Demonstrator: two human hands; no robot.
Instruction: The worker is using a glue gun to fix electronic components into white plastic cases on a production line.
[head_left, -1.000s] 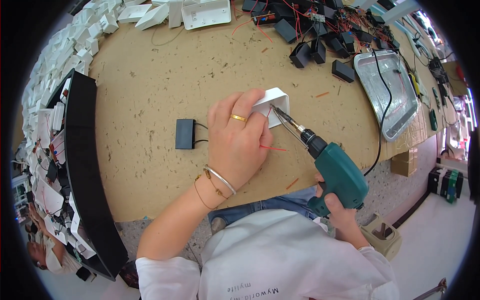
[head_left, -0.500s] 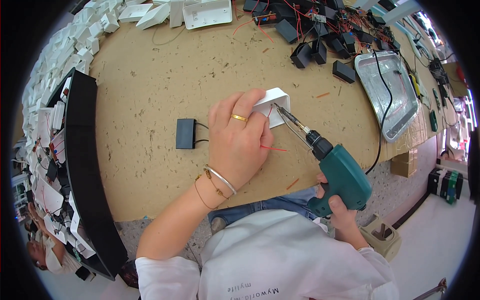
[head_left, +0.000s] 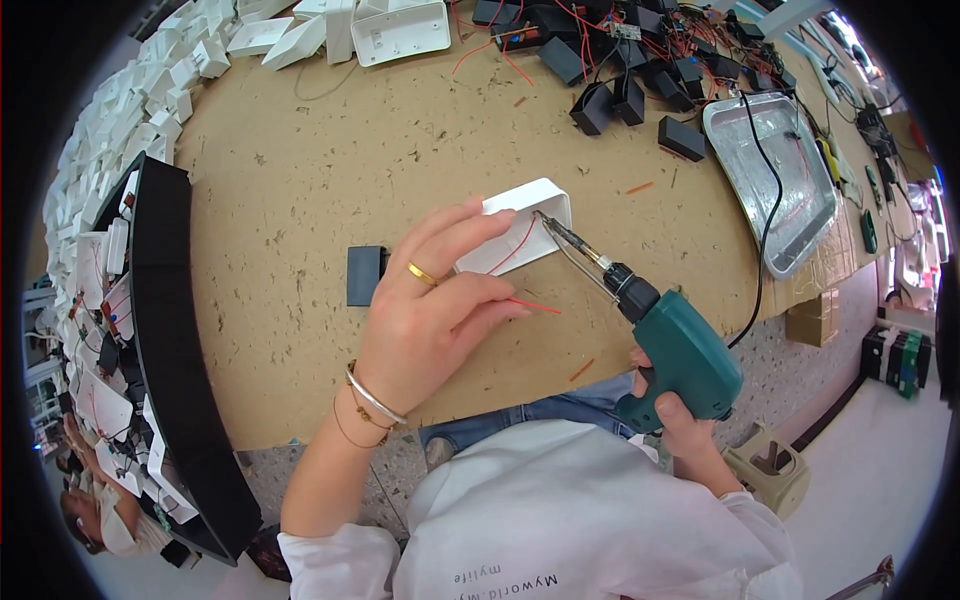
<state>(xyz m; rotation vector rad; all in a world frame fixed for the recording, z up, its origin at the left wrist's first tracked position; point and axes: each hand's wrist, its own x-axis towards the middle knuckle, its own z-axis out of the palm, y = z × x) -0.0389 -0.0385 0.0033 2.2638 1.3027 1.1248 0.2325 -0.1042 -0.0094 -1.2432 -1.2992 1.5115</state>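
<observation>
My left hand [head_left: 425, 285] reaches over a white plastic box [head_left: 535, 195], an open shell tilted with its inside showing. Thumb and forefinger pinch a red wire [head_left: 538, 306], whose end sticks out to the right; the other fingers extend over the box's near left side. Part of that wire runs up inside the shell to the metal tip of a green soldering gun [head_left: 690, 355]. My right hand [head_left: 680, 415] grips the gun by its handle, and its tip points into the box. Left of my left hand lies a small black box [head_left: 366, 276].
A long black bin [head_left: 175, 300] of white housings and wired parts stands at the left. White shells [head_left: 405, 35] are heaped at the far left. Black boxes with red wires [head_left: 630, 70] pile up at the far right, beside a metal tray [head_left: 740, 190] crossed by a black cord.
My left hand has moved left and its fingers have spread off the white box, baring more of its inside and the red wire. The soldering gun has hardly moved.
</observation>
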